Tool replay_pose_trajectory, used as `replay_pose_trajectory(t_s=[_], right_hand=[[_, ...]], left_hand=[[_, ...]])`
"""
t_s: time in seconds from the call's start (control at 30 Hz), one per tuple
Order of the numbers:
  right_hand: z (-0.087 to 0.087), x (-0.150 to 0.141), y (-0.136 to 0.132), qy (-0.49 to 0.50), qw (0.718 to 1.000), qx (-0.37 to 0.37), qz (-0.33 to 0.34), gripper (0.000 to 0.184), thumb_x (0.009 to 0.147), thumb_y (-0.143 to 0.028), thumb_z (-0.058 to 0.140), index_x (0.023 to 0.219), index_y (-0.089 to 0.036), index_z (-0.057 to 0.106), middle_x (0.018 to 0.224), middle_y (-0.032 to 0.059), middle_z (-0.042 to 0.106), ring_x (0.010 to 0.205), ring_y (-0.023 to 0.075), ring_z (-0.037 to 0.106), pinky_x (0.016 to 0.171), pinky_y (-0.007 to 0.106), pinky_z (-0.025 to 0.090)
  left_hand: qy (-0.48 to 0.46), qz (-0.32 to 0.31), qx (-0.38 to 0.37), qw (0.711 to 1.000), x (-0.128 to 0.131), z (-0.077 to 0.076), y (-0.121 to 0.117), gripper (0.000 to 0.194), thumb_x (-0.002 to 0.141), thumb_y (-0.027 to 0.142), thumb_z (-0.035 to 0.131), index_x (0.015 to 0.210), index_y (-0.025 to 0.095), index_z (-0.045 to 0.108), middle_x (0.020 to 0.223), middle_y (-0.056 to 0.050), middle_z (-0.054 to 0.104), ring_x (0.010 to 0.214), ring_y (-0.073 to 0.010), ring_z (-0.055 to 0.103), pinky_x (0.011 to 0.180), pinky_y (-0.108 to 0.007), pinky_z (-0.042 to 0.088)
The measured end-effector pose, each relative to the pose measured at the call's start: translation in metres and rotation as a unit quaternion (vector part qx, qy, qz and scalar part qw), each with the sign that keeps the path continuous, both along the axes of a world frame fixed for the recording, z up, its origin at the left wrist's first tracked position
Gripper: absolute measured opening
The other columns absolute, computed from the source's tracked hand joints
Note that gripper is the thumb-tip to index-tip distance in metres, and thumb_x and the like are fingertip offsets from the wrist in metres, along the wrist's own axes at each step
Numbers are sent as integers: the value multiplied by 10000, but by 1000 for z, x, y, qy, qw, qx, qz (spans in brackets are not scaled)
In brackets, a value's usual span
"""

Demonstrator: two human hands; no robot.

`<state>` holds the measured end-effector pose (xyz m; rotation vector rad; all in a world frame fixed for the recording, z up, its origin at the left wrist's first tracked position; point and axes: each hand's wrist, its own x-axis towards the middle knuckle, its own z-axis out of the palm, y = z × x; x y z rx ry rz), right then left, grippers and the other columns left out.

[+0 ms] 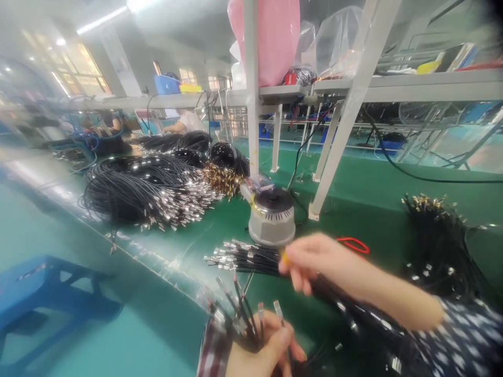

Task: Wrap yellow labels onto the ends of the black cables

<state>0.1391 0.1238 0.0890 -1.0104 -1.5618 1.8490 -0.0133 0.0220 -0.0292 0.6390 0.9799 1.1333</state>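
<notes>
My left hand (271, 340), low in the middle of the head view, is closed around several black cables (244, 309). Their silvery metal plug ends stick up above the fingers, and one plug (278, 310) stands apart by the thumb. Up and to the right, my right hand (308, 259) pinches a small yellow piece (285, 256) that looks like tape. It is just in front of a round grey tape dispenser (272, 217) with a black disc on top. A bundle of black cables (259, 260) lies on the green table, passing behind my right hand and under the forearm.
Large coils of black cable (133, 183) lie on the table at the left, and another heap (436, 246) lies at the right. White shelf legs (338, 120) stand behind the dispenser. A red loop (353, 244) lies near my right wrist. A blue stool (47, 288) stands lower left.
</notes>
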Motion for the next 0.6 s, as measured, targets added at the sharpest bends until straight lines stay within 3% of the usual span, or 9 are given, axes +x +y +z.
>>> replay_pose_trajectory(t_s=[0.1, 0.17, 0.27, 0.43, 0.53, 0.6], right_hand=[[-36, 21, -35, -64, 997, -7, 41, 558, 850, -641, 533, 719, -120, 687, 541, 9, 619, 452, 92, 537, 508, 203, 448], [-46, 30, -50, -97, 994, -6, 46, 585, 869, -658, 483, 717, -128, 679, 544, 6, 601, 469, 105, 543, 520, 213, 453], [-41, 33, -59, -170, 983, 33, 55, 582, 919, -614, 422, 689, -139, 666, 529, 6, 583, 484, 121, 552, 516, 214, 439], [-21, 30, -63, -272, 943, 169, 93, 561, 984, -469, 361, 597, -160, 625, 523, 3, 606, 477, 105, 527, 505, 209, 372], [-25, 31, -64, -293, 929, 217, 71, 561, 982, -461, 365, 575, -166, 613, 509, -1, 604, 469, 104, 515, 503, 223, 356], [-36, 32, -65, -271, 945, 181, 17, 533, 975, -508, 356, 701, -172, 666, 533, -3, 617, 468, 113, 526, 501, 231, 375]], left_hand=[[4, 3, 3, 1000, 3, 10, -1, 417, 680, 503, 791, 732, 161, 560, 547, -33, 698, 318, -92, 539, 341, -167, 323], [28, 14, 8, 999, 6, 17, -3, 368, 710, 465, 775, 787, 149, 602, 553, -20, 687, 333, -97, 553, 352, -172, 361], [58, 11, 10, 998, 10, 25, -7, 320, 715, 400, 773, 844, 139, 640, 550, -4, 668, 346, -100, 562, 380, -182, 403], [98, 13, 9, 995, 16, 34, -14, 235, 696, 305, 785, 790, 138, 649, 573, 2, 658, 360, -82, 546, 396, -173, 399], [103, 26, -4, 994, 19, 37, -18, 197, 723, 286, 764, 729, 141, 631, 559, 10, 644, 354, -68, 531, 392, -161, 379], [103, 36, -11, 994, 19, 38, -19, 189, 733, 279, 757, 726, 139, 630, 549, 17, 634, 353, -63, 521, 394, -160, 375]])
